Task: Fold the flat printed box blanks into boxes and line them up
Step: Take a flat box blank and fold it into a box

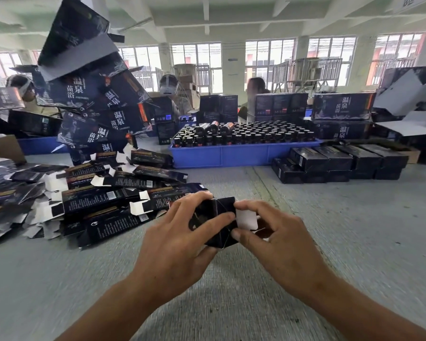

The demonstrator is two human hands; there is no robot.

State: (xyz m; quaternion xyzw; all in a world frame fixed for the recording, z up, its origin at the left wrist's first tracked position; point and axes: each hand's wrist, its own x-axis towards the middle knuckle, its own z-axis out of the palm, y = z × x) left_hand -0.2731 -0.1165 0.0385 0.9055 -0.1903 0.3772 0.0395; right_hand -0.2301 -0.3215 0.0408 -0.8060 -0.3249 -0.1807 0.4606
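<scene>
Both forearms reach in from the bottom edge over the grey table (pixel 354 230). Left hand (pixel 180 237) grips a small dark box (pixel 219 225) from its left side, fingers curled over the top and front face, thumb underneath. Right hand (pixel 280 239) pinches the box's right end, index fingertip and thumb closed on the edge beside a white end flap (pixel 247 219) that stands open. Box is held just above the table surface, end-on to the camera, tilted slightly; whether it touches the table cannot be told. Left of the hands: a loose pile of flat box blanks (pixel 103 203), dark printed faces with white tabs sticking out, overlapping in no order. Behind that pile, a leaning stack of larger printed cartons (pixel 101 99) with Chinese characters. Centre rear: blue tray (pixel 231 156) packed with dark bottles (pixel 251 135), most upright, a few lying on top. Right of the tray: folded small boxes (pixel 340 161) set side by side in rows, two layers. Larger cartons stacked behind them (pixel 342 107). Other people sit at the far side of the table, partly hidden by cartons.
</scene>
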